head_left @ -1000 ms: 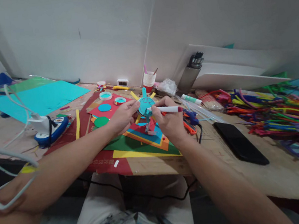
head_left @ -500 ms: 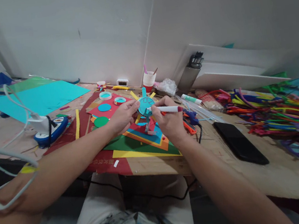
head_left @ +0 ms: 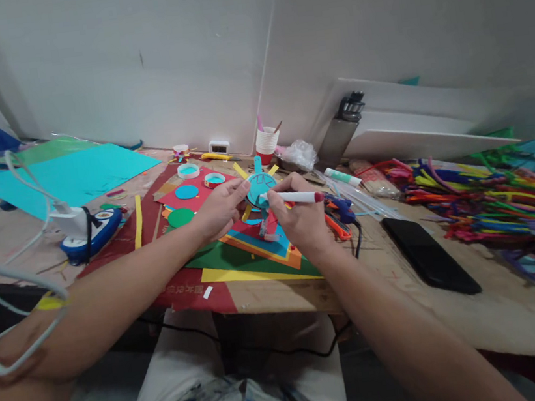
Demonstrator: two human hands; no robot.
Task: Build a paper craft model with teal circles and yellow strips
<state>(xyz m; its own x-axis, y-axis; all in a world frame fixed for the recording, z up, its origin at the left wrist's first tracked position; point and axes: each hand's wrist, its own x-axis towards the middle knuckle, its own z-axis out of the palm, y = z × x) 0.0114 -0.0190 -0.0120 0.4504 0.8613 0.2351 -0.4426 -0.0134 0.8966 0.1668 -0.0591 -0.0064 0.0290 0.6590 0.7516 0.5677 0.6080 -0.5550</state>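
Observation:
A round blue paper piece (head_left: 262, 188) with dark marks on its face and yellow and blue strips sticking out stands at the middle of the work area. My left hand (head_left: 222, 208) pinches its left edge between thumb and fingers. In my right hand (head_left: 299, 219) is a white marker (head_left: 296, 196) with a dark red end, held nearly level, its tip at the lower part of the blue disc. Under both hands lie stacked coloured sheets, among them a dark green sheet (head_left: 216, 258).
A black phone (head_left: 430, 256) and bundled pipe cleaners (head_left: 483, 192) lie to the right. Farther back are paper cups (head_left: 267, 142), a bottle (head_left: 343, 130) and a glue stick (head_left: 342, 177). Left are a turquoise sheet (head_left: 77, 176) and a blue device (head_left: 92, 237) with a cable.
My right hand and the marker have shifted slightly left and down. My left hand keeps its hold on the blue piece.

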